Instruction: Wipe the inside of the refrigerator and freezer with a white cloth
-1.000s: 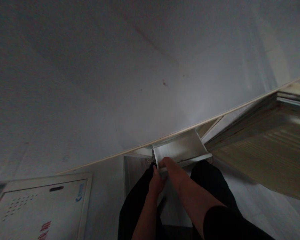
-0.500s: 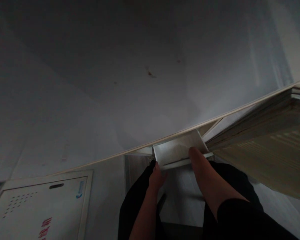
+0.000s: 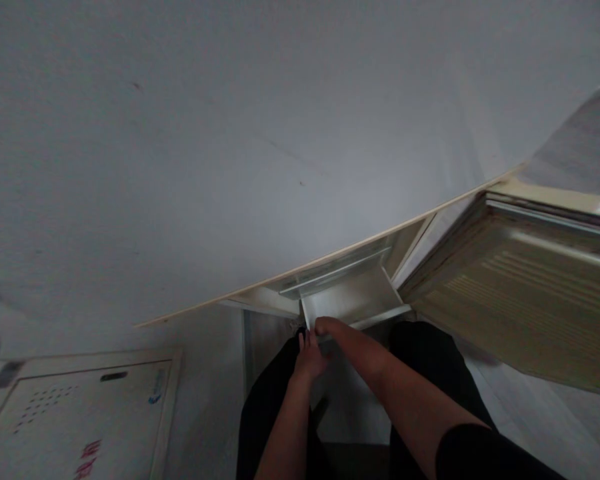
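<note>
A white drawer (image 3: 355,297), with nothing visible inside it, is pulled part way out of a low compartment. My left hand (image 3: 310,357) is at its front left corner, fingers pointing up along the outside and apparently gripping it. Beside it, my right hand (image 3: 326,325) reaches over the front rim into the same corner. It looks curled, and whatever it may hold is hidden. A clear shelf edge (image 3: 337,272) runs across behind the drawer.
A yellowed, ribbed door (image 3: 525,293) with a grimy seal, like a refrigerator door, stands open at right. A large pale panel (image 3: 260,160) rises above the compartment. A white metal wall box (image 3: 85,413) with red marks is at lower left. My knees flank the drawer.
My right hand has moved left across the drawer, from its right side to the front left corner. My left hand stays at that corner. The view has shifted, showing more of the door.
</note>
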The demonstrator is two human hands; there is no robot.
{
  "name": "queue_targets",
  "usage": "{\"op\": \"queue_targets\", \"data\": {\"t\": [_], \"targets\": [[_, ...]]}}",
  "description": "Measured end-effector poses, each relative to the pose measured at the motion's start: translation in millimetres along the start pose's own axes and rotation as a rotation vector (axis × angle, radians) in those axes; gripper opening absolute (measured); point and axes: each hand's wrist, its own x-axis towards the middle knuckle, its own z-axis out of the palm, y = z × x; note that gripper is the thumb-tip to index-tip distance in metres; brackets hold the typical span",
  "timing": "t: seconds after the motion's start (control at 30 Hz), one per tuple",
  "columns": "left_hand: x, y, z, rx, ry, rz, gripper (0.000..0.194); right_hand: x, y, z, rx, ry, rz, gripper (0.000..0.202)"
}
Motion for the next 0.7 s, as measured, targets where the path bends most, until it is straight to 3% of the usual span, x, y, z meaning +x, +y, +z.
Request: {"op": "queue_targets", "data": {"t": [0.1, 0.2, 0.33, 0.4, 0.5, 0.6, 0.7], "targets": [[-11.7, -3.1, -21.2, -0.008, 0.063, 0.069, 0.093, -19.6, -2.1, -4.0, -0.080, 0.001, -0.094, 0.026], [-31.0, -15.1, -34.9, -0.067, 0.257, 0.185, 0.084, -45.4, -6.6, -2.6, -0.102, 0.096, -0.256, 0.027], [-56.0, -26.9, -35.8, -0.088, 0.316, 0.213, 0.082, -75.6, -6.0, 27.2, -0.186, 0.153, -0.445, 0.028], [-59.1, -21.0, -33.4, -0.048, 0.271, 0.273, 0.080, -86.6, 6.2, 47.8, -0.263, 0.170, -0.541, 0.031], [-48.4, 1.2, -28.2, -0.004, 0.095, 0.295, 0.082, -99.1, 37.6, 67.0, -0.286, 0.217, -0.619, 0.040], [-28.5, 23.8, -16.5, 0.039, -0.057, 0.241, 0.087, -108.8, 72.0, 61.0, -0.267, 0.264, -0.572, 0.046], [-13.5, 33.8, 0.7, 0.052, -0.121, 0.222, 0.087, -117.2, 98.5, 37.6, -0.282, 0.272, -0.456, 0.044]]}}
